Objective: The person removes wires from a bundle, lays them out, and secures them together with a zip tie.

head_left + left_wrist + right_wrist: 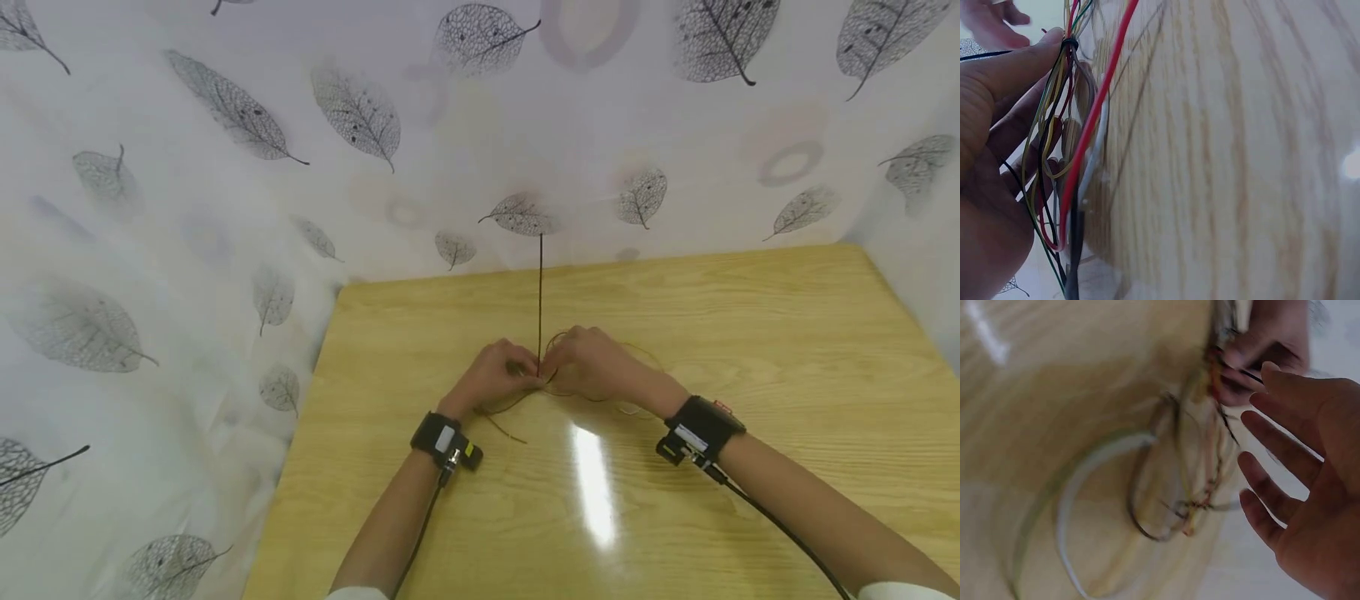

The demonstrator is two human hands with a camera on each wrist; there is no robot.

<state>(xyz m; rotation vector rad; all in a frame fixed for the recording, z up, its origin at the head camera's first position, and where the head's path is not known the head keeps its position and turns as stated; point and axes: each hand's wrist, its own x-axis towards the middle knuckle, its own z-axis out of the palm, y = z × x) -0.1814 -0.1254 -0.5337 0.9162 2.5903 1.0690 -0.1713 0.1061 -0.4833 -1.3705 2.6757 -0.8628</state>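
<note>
A bundle of thin coloured wires [1088,131], red, white, black, yellow and green among them, lies against the table. My left hand [497,375] pinches the bundle between thumb and fingers beside a black band [1070,44] wound round it. From that spot a long, thin black tie [540,304] stands straight up between my hands. My right hand [592,364] is close beside it, with fingers [1285,447] spread and slightly bent. In the right wrist view the black tie passes near the right thumb tip; the hand partly hides it, and I see no grip on it.
Loose wire ends and loops, one white loop [1063,525] among them, spread over the wooden table [750,350]. A leaf-patterned sheet [420,192] hangs behind the table and at its sides. Each wrist wears a black strap [701,429] with a trailing cable.
</note>
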